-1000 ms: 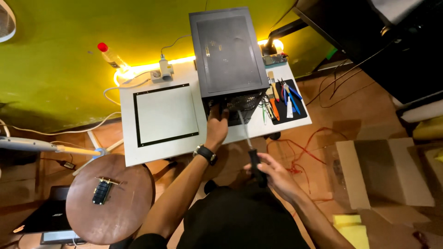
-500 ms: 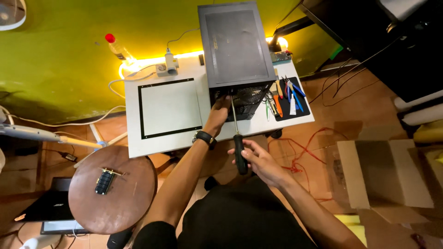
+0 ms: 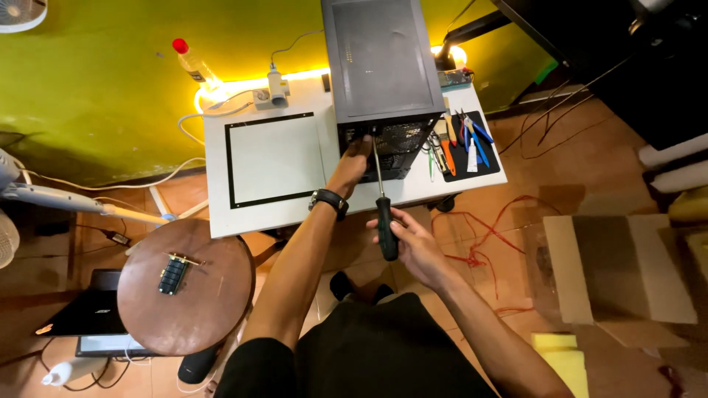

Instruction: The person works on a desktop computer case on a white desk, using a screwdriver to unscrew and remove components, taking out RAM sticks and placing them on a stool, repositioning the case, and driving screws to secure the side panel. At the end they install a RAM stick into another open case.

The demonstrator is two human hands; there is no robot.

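A dark grey computer case stands on the white table, its meshed rear panel facing me. My left hand, with a black watch on the wrist, rests against the lower left of that panel. My right hand grips the black handle of a long screwdriver. Its thin shaft reaches up to the top edge of the rear panel, close above my left hand's fingers.
A white mat with a black border lies left of the case. Pliers and hand tools lie on a black mat to the right. A round wooden stool carries a small black part. A cardboard box and red wires sit on the floor.
The screwdriver has swung from low beside my lap up to the case, so its tip now meets the rear panel. My left hand stays on the case.
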